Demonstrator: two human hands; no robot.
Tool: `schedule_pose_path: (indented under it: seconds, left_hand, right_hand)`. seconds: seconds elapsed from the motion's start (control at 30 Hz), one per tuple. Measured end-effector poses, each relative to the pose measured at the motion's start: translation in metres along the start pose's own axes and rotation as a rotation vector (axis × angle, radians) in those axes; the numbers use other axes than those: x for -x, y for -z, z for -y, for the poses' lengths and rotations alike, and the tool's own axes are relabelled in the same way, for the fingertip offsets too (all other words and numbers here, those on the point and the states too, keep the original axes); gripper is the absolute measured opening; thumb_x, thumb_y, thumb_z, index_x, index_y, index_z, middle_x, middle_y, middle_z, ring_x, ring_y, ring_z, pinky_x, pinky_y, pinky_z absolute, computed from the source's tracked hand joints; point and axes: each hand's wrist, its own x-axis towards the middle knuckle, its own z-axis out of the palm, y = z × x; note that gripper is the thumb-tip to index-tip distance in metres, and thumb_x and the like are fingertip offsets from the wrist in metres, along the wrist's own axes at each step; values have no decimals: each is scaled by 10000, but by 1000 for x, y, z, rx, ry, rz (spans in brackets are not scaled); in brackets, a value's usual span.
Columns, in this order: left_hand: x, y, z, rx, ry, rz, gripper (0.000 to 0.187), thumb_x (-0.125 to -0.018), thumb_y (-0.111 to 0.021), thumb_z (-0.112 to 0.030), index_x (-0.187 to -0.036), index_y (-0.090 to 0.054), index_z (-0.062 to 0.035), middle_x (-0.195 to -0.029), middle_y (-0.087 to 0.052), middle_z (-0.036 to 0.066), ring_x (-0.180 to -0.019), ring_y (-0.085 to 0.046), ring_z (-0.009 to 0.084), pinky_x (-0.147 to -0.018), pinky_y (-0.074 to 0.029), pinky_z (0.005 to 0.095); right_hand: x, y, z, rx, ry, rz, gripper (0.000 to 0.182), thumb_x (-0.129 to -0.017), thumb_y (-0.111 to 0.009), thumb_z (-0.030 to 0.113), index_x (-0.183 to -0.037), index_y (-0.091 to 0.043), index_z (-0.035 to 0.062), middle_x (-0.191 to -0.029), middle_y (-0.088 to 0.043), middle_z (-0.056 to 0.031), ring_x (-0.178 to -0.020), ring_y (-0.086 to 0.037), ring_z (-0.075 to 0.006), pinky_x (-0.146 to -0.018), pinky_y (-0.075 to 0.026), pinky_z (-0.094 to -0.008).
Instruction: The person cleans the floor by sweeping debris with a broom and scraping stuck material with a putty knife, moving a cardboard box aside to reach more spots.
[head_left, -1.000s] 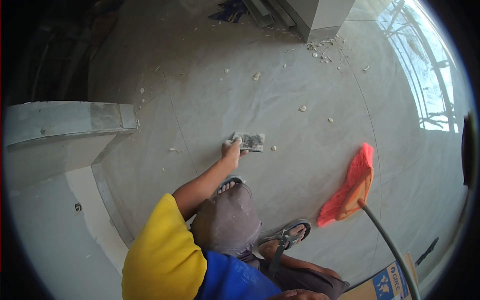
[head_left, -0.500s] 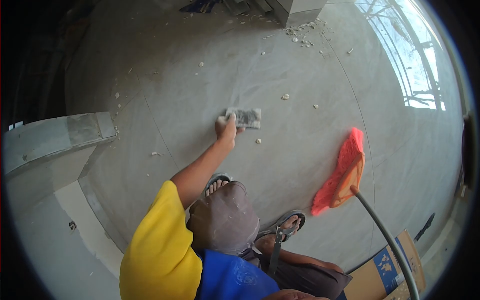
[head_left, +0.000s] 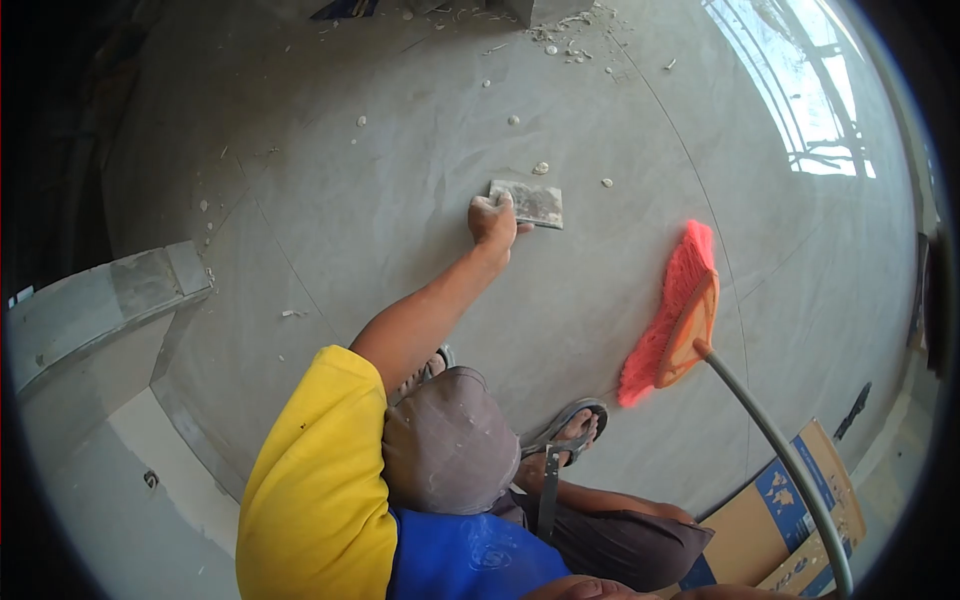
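My left hand [head_left: 497,220], at the end of the arm in a yellow sleeve, grips the near-left end of a flat, grey-smeared rectangular plate [head_left: 530,204]. The thumb lies over its top, and the plate is low at the smooth grey floor [head_left: 400,200]; whether it touches cannot be made out. Just beyond it lies a small pale lump [head_left: 541,168], with another lump [head_left: 607,182] to the right. At the bottom edge a bit of skin shows, perhaps my right hand [head_left: 600,590], with its fingers hidden.
A pink mop [head_left: 655,330] with an orange head and a grey handle [head_left: 790,460] lies at the right. Cardboard [head_left: 760,520] is at lower right. A low ledge [head_left: 120,290] juts in from the left. Debris [head_left: 570,45] lies by the block at the top.
My left hand has slid the plate to the right across the floor. One pale lump near the hand is gone from its spot, and one now shows farther away. The view has shifted slightly.
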Motion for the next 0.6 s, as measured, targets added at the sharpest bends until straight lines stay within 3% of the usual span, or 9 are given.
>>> schedule_pose_path:
  seconds: [0.03, 0.13, 0.2, 0.23, 0.3, 0.43, 0.5, 0.53, 0.6]
  left_hand:
    - [12, -1, 11, -2, 69, 50, 277, -973, -542, -156, -1003, -464, 107, -1017, -592, 184, -758, -686, 238, -467, -614, 310]
    - [44, -10, 23, -50, 168, 2, 254, -972, -539, -144, -1031, -452, 87, -1026, -574, 146, -797, -674, 212, -522, -637, 320]
    - [17, -28, 12, 9, 115, -40, 251, -980, -527, -148, -1001, -516, 101, -999, -621, 158, -777, -689, 226, -510, -629, 322]
    - [-10, -36, 10, 63, 57, -49, 258, -983, -522, -151, -994, -537, 106, -991, -636, 161, -762, -691, 226, -505, -625, 320]
    - [-43, -50, -20, 165, 6, -96, 257, -989, -507, -144, -1006, -556, 107, -992, -651, 167, -758, -691, 214, -519, -625, 306]
    - [14, -57, 6, 48, 170, 19, 284, -995, -504, -166, -1074, -504, 107, -1082, -607, 183, -817, -688, 236, -550, -643, 312]
    - [64, -69, 33, -49, 286, 126, 321, -1000, -500, -180, -1132, -456, 109, -1151, -563, 196, -857, -683, 256, -565, -652, 321]
    - [73, -80, 45, -40, 333, 186, 342, -1002, -498, -187, -1157, -433, 111, -1180, -541, 202, -877, -680, 266, -568, -655, 325]
    - [64, -112, 41, -6, 300, 182, 346, -1002, -497, -188, -1160, -430, 113, -1188, -538, 204, -889, -677, 266, -569, -655, 327]
  right_hand:
    - [1, 0, 4, 6, 2, 5, 600, -1024, -476, 311, -1452, -241, -38, -725, -498, 48, -506, -489, -60, -401, -352, -215]
    - [-20, 5, 47, 51, -82, -133, 444, -1011, -505, 348, -1277, -491, -7, -675, -503, 50, -486, -483, -58, -392, -345, -216]
    - [-48, 13, 83, -1261, -822, -132, 318, -997, -530, 379, -905, -630, 92, -606, -500, 54, -459, -470, -57, -384, -343, -215]
    - [-66, 11, 109, -1262, -824, -120, 318, -997, -530, 379, -905, -630, 92, -606, -500, 54, -459, -470, -57, -384, -343, -215]
    - [-92, 8, 150, -1164, -1279, -470, 398, -1003, -519, 372, -663, -558, 170, -556, -496, 55, -444, -468, -54, -378, -348, -219]
    - [-74, 6, 128, -1106, -1235, -472, 360, -1018, -495, 343, -720, -574, 158, -566, -509, 51, -453, -480, -52, -377, -350, -224]
    - [-33, 3, 74, -652, -594, -232, 276, -1026, -479, 341, -928, -600, 114, -604, -518, 50, -458, -484, -53, -380, -350, -221]
    - [-28, 2, 60, -650, -589, -232, 276, -1026, -479, 341, -928, -600, 114, -604, -518, 50, -458, -484, -53, -380, -350, -221]
    - [-28, 2, 50, -140, -226, -151, 274, -1025, -480, 339, -1111, -541, 86, -642, -519, 52, -463, -490, -55, -370, -354, -213]
